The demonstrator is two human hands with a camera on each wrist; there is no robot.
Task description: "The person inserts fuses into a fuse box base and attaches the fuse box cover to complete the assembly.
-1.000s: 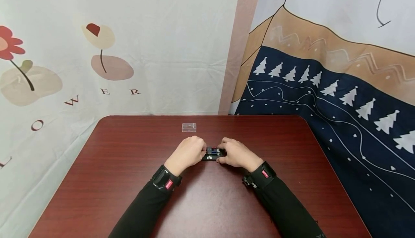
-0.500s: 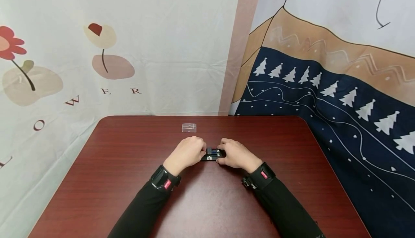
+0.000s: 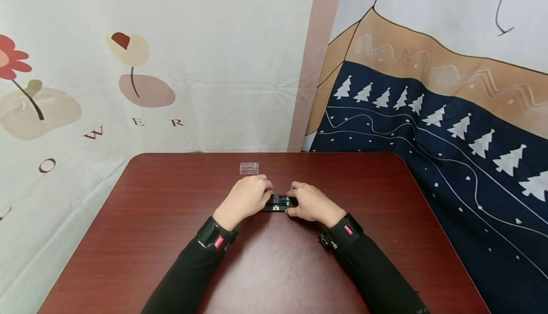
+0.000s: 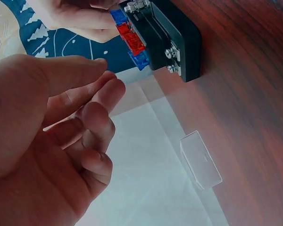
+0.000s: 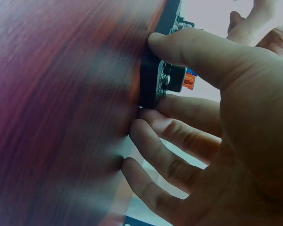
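Observation:
A black blade fuse box [image 3: 278, 206] lies flat on the table between the hands. Its top carries metal terminal screws and translucent fuses, with red fuses [image 4: 131, 40] and blue fuses [image 4: 140, 60] showing in the left wrist view. My right hand [image 3: 316, 204] grips the box's right end, thumb [image 5: 179, 46] on the near side and fingers on the far side. Above the left end hovers my left hand [image 3: 245, 197], fingers loosely bent and thumb close to the index finger. In the left wrist view that hand [image 4: 61, 127] is apart from the box, with nothing visible between its fingertips.
A clear plastic cover [image 3: 249, 168] lies near the back edge of the reddish-brown table [image 3: 274, 266], just behind the left hand. Printed cloths [image 3: 239, 66] hang behind the table and along its right side.
My left hand has risen slightly away from the fuse box, back and left, uncovering more of its left end. The right hand keeps its grip on the other end.

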